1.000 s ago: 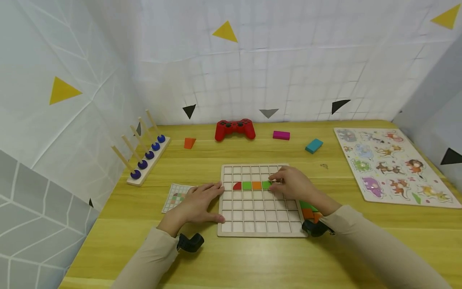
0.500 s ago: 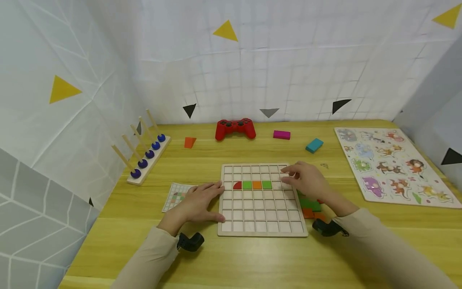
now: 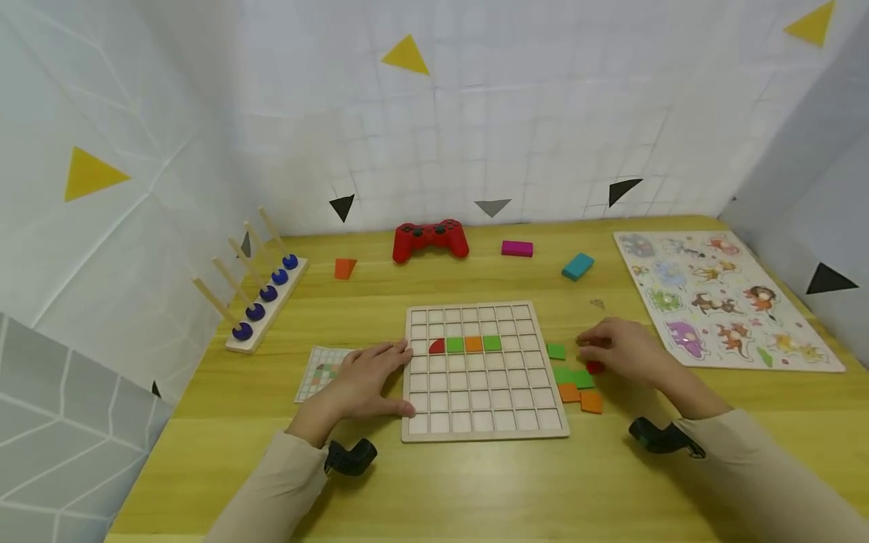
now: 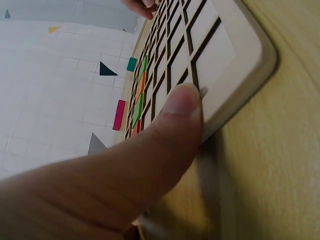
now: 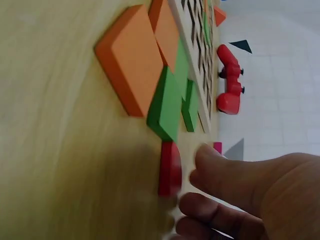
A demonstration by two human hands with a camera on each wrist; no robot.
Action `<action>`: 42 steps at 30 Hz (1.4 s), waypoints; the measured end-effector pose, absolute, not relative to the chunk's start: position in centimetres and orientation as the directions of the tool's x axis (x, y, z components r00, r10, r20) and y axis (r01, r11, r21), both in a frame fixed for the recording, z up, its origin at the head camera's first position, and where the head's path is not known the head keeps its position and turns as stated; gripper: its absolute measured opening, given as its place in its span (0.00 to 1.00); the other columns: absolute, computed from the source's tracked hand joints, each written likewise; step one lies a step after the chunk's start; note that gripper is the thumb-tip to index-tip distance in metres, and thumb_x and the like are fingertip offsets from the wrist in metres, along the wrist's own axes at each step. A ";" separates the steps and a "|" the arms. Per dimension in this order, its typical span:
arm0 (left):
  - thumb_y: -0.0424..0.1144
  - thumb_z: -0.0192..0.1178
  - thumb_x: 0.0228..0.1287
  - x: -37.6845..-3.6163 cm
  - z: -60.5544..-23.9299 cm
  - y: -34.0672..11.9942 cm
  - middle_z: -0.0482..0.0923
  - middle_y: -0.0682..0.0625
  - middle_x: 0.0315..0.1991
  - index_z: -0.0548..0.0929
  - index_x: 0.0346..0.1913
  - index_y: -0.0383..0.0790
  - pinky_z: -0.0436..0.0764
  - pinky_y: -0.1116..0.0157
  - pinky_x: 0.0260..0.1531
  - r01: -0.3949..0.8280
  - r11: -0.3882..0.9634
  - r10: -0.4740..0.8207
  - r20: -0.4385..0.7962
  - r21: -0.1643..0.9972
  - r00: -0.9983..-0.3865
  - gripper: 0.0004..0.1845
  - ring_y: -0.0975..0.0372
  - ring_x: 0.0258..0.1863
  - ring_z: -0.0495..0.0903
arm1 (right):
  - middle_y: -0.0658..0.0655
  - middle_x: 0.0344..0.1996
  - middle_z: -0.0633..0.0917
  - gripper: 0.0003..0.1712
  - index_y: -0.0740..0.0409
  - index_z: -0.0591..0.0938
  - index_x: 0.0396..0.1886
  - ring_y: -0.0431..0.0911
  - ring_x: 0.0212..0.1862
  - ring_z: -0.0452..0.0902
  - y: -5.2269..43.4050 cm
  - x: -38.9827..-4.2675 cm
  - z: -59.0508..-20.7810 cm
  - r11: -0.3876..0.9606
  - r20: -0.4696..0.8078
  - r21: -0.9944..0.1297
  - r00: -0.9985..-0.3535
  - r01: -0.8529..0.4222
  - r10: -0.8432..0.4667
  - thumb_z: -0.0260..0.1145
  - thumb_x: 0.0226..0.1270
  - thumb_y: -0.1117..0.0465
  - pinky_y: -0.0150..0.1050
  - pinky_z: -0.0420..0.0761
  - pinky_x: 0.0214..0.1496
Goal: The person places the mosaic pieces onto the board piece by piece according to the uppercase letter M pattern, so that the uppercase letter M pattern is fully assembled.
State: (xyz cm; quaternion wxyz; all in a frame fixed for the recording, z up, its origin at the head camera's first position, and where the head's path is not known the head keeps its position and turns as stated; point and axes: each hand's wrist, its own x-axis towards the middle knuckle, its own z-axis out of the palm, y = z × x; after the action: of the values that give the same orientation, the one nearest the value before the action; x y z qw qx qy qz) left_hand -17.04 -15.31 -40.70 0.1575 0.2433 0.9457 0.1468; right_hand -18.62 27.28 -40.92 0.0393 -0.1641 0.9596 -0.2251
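A wooden grid board (image 3: pixel 483 435) lies on the table. Four of its cells in one row hold tiles: a red quarter-round tile (image 3: pixel 437 346), an orange square tile (image 3: pixel 473 344) and green ones either side of it. My left hand (image 3: pixel 363 385) rests at the board's left edge, its thumb (image 4: pixel 175 112) on the rim in the left wrist view. Right of the board, my right hand (image 3: pixel 627 351) reaches over a loose red curved tile (image 5: pixel 170 170). Thumb and bent fingers hover close beside that tile, holding nothing. Loose green tiles (image 3: pixel 557 351) and orange tiles (image 3: pixel 591 402) lie nearby.
A pattern card (image 3: pixel 315 375) lies partly under my left hand. Around are a peg stand (image 3: pixel 258 320), an orange wedge (image 3: pixel 344 268), a red game controller (image 3: pixel 431 240), a magenta block (image 3: pixel 517 248), a teal block (image 3: pixel 578 266) and an animal puzzle board (image 3: pixel 767 360).
My right hand has left the green tile in the board's row and moved right to the loose tiles. My left hand stays at the board's edge. The head view has shifted slightly.
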 end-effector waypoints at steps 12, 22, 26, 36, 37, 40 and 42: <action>0.66 0.66 0.53 -17.4 -40.8 -15.5 0.53 0.50 0.79 0.62 0.76 0.48 0.53 0.36 0.69 0.429 0.837 0.514 -0.216 0.341 -0.831 0.50 0.49 0.78 0.53 | 0.50 0.33 0.82 0.04 0.51 0.88 0.34 0.43 0.35 0.74 28.6 -17.1 -42.7 0.823 0.232 -0.348 -0.891 -0.450 -0.389 0.74 0.58 0.62 0.37 0.74 0.35; 0.66 0.67 0.53 -17.0 -41.0 -15.5 0.53 0.50 0.79 0.63 0.75 0.48 0.53 0.36 0.70 0.426 0.835 0.512 -0.209 0.347 -0.833 0.50 0.49 0.78 0.54 | 0.53 0.32 0.79 0.08 0.53 0.85 0.33 0.41 0.33 0.66 29.3 -16.6 -42.8 0.843 0.099 -0.427 -0.944 -0.326 -0.314 0.67 0.68 0.54 0.33 0.68 0.33; 0.66 0.66 0.53 -17.1 -41.1 -15.5 0.53 0.51 0.79 0.62 0.76 0.48 0.53 0.37 0.70 0.430 0.833 0.516 -0.210 0.347 -0.831 0.50 0.49 0.78 0.53 | 0.53 0.38 0.79 0.14 0.52 0.85 0.45 0.38 0.36 0.64 29.9 -16.1 -42.8 0.771 0.143 -0.463 -0.895 -0.437 -0.422 0.73 0.60 0.57 0.31 0.65 0.33; 0.65 0.67 0.54 -17.0 -41.0 -15.4 0.52 0.51 0.79 0.62 0.76 0.49 0.52 0.37 0.70 0.421 0.836 0.511 -0.220 0.351 -0.831 0.49 0.49 0.78 0.52 | 0.55 0.39 0.82 0.15 0.55 0.85 0.39 0.44 0.38 0.75 30.1 -15.6 -42.3 0.852 0.075 -0.418 -0.947 -0.315 -0.313 0.75 0.57 0.52 0.38 0.76 0.38; 0.65 0.67 0.54 -17.1 -40.9 -15.4 0.52 0.51 0.79 0.62 0.76 0.49 0.52 0.37 0.70 0.420 0.837 0.510 -0.221 0.350 -0.832 0.49 0.49 0.78 0.52 | 0.55 0.38 0.82 0.14 0.55 0.85 0.38 0.44 0.37 0.75 30.1 -15.5 -42.2 0.860 0.068 -0.412 -0.951 -0.302 -0.302 0.75 0.57 0.52 0.38 0.76 0.37; 0.65 0.67 0.53 -17.1 -40.9 -15.4 0.52 0.51 0.79 0.62 0.76 0.49 0.52 0.37 0.70 0.416 0.841 0.504 -0.223 0.347 -0.834 0.50 0.49 0.78 0.52 | 0.55 0.37 0.81 0.11 0.55 0.85 0.36 0.42 0.36 0.73 30.2 -15.4 -42.1 0.868 0.064 -0.401 -0.954 -0.293 -0.292 0.75 0.58 0.54 0.36 0.75 0.36; 0.66 0.67 0.53 -17.1 -40.8 -15.3 0.52 0.51 0.79 0.62 0.76 0.49 0.52 0.37 0.70 0.415 0.842 0.503 -0.227 0.345 -0.834 0.50 0.49 0.78 0.52 | 0.54 0.36 0.82 0.11 0.56 0.86 0.38 0.40 0.34 0.74 30.3 -15.4 -42.1 0.866 0.083 -0.394 -0.950 -0.309 -0.301 0.75 0.58 0.56 0.35 0.75 0.35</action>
State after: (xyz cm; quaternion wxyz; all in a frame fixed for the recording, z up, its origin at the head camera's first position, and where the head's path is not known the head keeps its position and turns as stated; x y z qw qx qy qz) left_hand -17.09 -15.35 -40.84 0.1561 0.2424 0.9469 0.1422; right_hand -15.41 30.27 -42.11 -0.0095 -0.1579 0.9658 -0.2054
